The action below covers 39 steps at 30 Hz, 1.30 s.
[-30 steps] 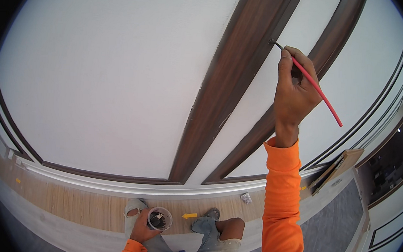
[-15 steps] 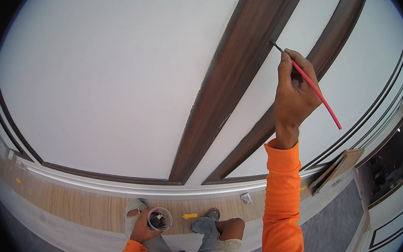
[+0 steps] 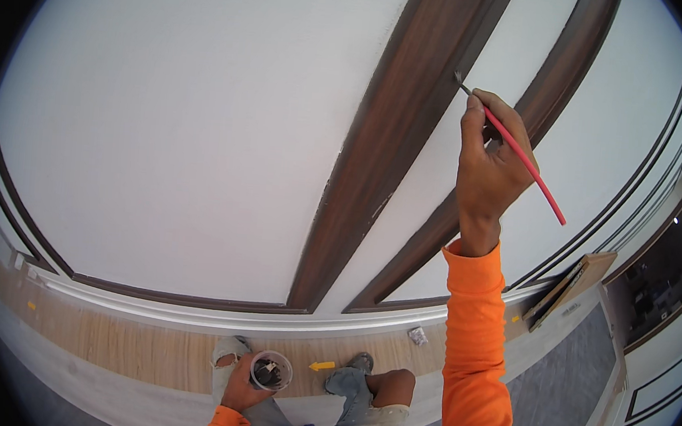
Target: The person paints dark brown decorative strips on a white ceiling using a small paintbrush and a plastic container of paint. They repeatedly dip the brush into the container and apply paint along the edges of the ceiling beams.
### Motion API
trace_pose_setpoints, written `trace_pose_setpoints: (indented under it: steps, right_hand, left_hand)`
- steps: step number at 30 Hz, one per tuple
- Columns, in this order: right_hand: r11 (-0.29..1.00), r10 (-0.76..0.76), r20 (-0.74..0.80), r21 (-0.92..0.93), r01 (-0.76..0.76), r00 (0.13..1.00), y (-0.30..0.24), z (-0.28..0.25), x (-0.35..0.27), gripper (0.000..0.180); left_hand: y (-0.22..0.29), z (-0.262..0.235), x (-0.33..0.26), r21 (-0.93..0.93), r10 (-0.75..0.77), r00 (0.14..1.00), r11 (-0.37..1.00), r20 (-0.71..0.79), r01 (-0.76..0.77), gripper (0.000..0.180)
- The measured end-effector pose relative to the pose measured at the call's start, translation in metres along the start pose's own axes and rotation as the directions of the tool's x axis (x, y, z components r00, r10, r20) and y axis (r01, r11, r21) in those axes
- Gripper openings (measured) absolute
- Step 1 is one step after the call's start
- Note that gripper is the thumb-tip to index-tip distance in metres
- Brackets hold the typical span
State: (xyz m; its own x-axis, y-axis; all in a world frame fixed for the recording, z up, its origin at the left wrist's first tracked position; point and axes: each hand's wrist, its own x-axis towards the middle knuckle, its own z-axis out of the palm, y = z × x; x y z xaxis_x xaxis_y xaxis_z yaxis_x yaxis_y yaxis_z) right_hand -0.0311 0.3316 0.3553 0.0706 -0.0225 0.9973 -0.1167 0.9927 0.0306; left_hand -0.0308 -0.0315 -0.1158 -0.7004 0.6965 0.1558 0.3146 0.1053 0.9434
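My right hand (image 3: 496,157) is raised at the wall, its fingers closed round a thin paintbrush (image 3: 526,157) with a red handle. The brush's bristles are at the right edge of a wide dark brown wood trim (image 3: 388,128); whether they press on it is hard to tell. Low down, my left hand (image 3: 241,385) grips a clear plastic cup (image 3: 288,371) with dark paint in its bottom. Pale chips or scuffs show along parts of the trim's edges. A second, narrower brown trim (image 3: 564,78) runs to the right, partly behind my right hand.
White wall panels (image 3: 179,136) lie on both sides of the trims. A white baseboard (image 3: 189,311) meets the wood-look floor (image 3: 130,349), which bears yellow arrow stickers (image 3: 322,366). A small crumpled packet (image 3: 417,336) lies by the baseboard. Boards (image 3: 571,287) lean on the wall at right, near a doorway (image 3: 660,274).
My right hand and the paintbrush have shifted slightly down and left along the trim's edge. My left hand with the cup has stayed in place.
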Motion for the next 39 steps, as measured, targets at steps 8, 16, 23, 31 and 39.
trace_pose_setpoints:
  steps: [8, 16, 23, 31, 39]
  right_hand:
    - [1.000, 0.017, -0.010, 0.013, -0.017, 1.000, 0.001, -0.002, -0.002, 0.010]
    - [1.000, 0.001, -0.023, 0.004, -0.001, 1.000, 0.000, -0.001, -0.001, 0.010]
    - [0.999, -0.046, -0.050, 0.018, 0.046, 0.998, 0.001, -0.001, -0.003, 0.010]
    - [0.997, -0.064, -0.020, -0.034, 0.064, 0.998, 0.001, 0.001, -0.006, 0.011]
    - [0.995, -0.092, -0.026, -0.051, 0.090, 0.995, 0.003, 0.000, -0.007, 0.012]
  left_hand:
    - [0.007, 0.000, 0.000, -0.017, -0.023, 1.000, 1.000, -0.009, 0.023, 0.078]
    - [0.006, 0.000, 0.001, 0.008, -0.023, 1.000, 1.000, -0.003, 0.023, 0.077]
    - [0.003, 0.000, 0.000, 0.006, 0.001, 1.000, 1.000, -0.009, 0.000, 0.077]
    - [0.005, -0.001, 0.001, 0.010, 0.011, 1.000, 1.000, -0.004, -0.011, 0.079]
    - [0.006, -0.001, 0.001, 0.005, -0.007, 1.000, 1.000, -0.002, 0.007, 0.078]
